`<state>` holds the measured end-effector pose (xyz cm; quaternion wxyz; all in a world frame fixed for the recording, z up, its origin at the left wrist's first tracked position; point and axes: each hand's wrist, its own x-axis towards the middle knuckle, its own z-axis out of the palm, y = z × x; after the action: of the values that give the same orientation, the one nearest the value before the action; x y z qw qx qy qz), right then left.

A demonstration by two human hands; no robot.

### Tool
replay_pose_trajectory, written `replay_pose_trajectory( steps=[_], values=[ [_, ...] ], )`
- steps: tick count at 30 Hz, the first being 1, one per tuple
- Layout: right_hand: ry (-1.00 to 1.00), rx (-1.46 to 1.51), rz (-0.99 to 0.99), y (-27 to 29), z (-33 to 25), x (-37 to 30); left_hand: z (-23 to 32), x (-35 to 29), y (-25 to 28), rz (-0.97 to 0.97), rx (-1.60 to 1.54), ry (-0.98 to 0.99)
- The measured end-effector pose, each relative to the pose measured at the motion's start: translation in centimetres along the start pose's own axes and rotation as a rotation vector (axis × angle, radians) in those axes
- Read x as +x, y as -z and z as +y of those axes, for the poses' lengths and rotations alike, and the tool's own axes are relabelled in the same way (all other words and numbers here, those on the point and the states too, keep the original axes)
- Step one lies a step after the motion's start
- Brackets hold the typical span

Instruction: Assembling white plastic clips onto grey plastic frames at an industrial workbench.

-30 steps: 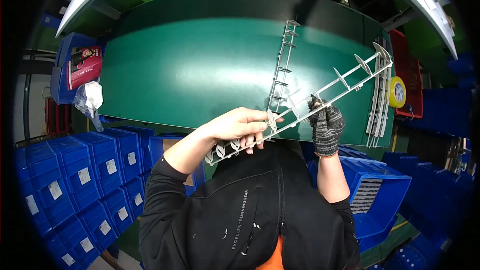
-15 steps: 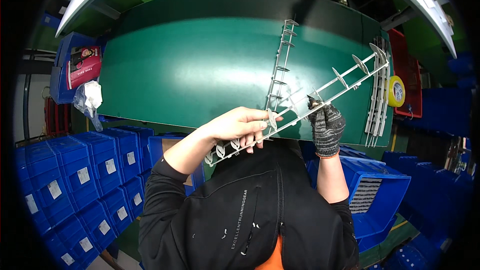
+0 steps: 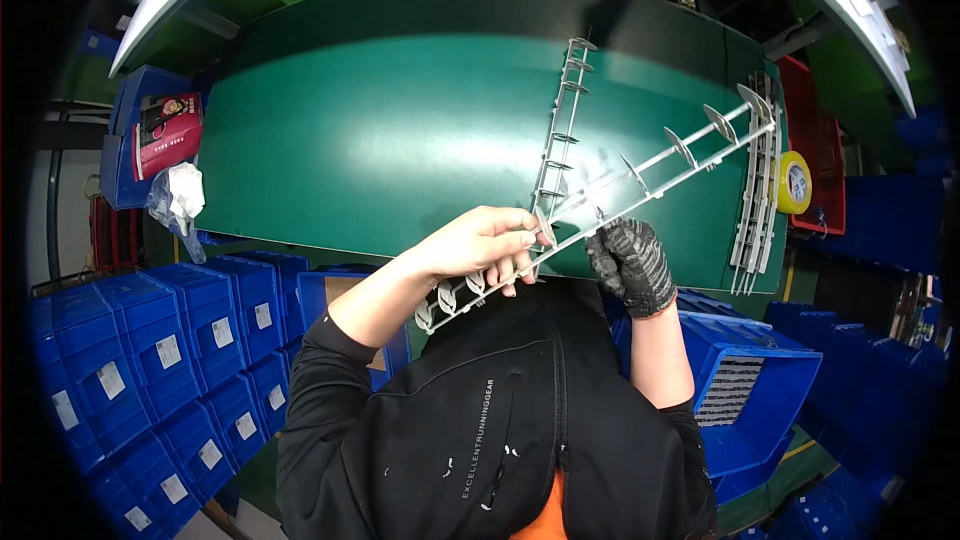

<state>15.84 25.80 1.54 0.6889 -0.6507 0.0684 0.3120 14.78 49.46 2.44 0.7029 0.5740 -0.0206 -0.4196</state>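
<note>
A long grey ladder-like strip (image 3: 682, 148) with two thin rails and upright round discs slants across my front, from low left to high right. My bare left hand (image 3: 490, 245) grips it at its lower half, fingers around the rails by a disc. In a dark grey knitted glove, my right hand (image 3: 635, 268) is closed just below the strip's middle, fingertips at the lower rail. Whatever is in those fingertips is too small to make out. Behind the held strip, a similar strip (image 3: 565, 138) lies on the green table (image 3: 380, 130).
Several more grey strips (image 3: 757, 190) lie along the table's right edge, beside a yellow tape roll (image 3: 793, 183) and a red bin (image 3: 822, 140). Blue crates (image 3: 150, 340) are stacked at the left. A blue crate (image 3: 775, 405) with grey parts stands at the lower right.
My right hand has moved left and down along the strip, from the upper rail area to the lower rail. The strip has shifted slightly; my left hand keeps its hold.
</note>
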Motion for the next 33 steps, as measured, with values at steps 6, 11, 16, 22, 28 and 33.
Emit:
replay_pose_trajectory(
  steps=[6,11,16,22,28,33],
  values=[
    [0.015,0.692,-0.015,1.2,2.6,0.6,-1.1,0.2,0.6,0.061,-0.095,-0.059],
    [0.262,-0.068,0.472,-0.5,1.2,-0.3,-1.4,0.3,0.3,0.115,-0.054,-0.143],
    [0.65,-0.618,0.256,-1.5,0.3,0.3,-1.9,0.8,-0.2,0.199,0.15,-0.167],
    [0.671,-0.922,0.344,-2.2,-0.3,0.4,-2.4,1.1,-0.7,0.371,0.636,-0.514],
    [0.616,-0.689,0.049,-2.5,0.7,-0.4,-1.7,0.7,-1.5,0.476,0.627,-0.431],
    [0.229,-0.202,0.224,-2.7,0.0,-0.2,-2.1,0.9,-1.7,0.54,0.694,-0.46]
  ],
)
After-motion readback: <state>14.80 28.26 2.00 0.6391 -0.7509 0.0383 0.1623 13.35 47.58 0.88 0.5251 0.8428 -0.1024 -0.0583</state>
